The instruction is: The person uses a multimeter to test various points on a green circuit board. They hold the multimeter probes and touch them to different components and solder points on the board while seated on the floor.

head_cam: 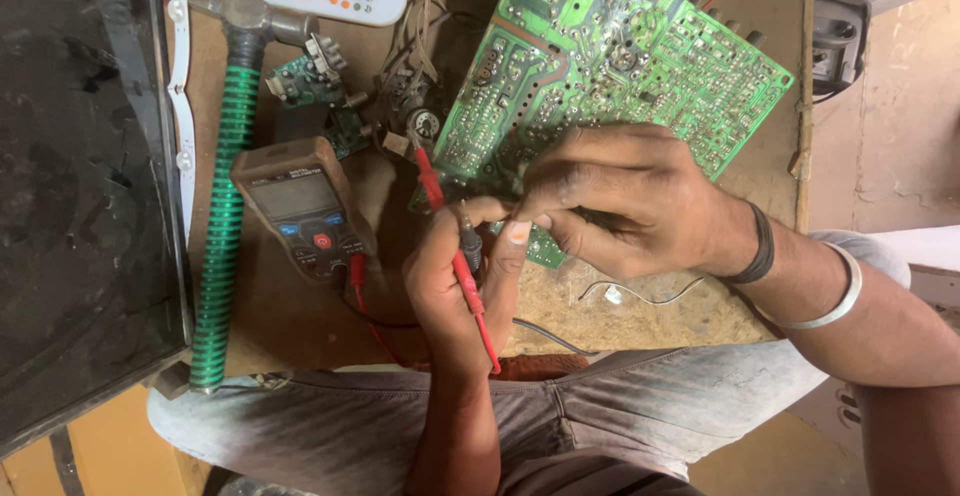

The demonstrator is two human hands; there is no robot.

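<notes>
Warm, bright daylight falls evenly over the scene, strongest on the pale floor to the right of the hands, where the colour nearly washes out. The hands cast only soft, short shadows onto the desk [650,316] just beneath them, and the dark panel [70,186] far to their left shows a dull, dusty sheen without hard glare. Focus is sharp around the hands, with slight wide-angle stretching toward the edges.
</notes>
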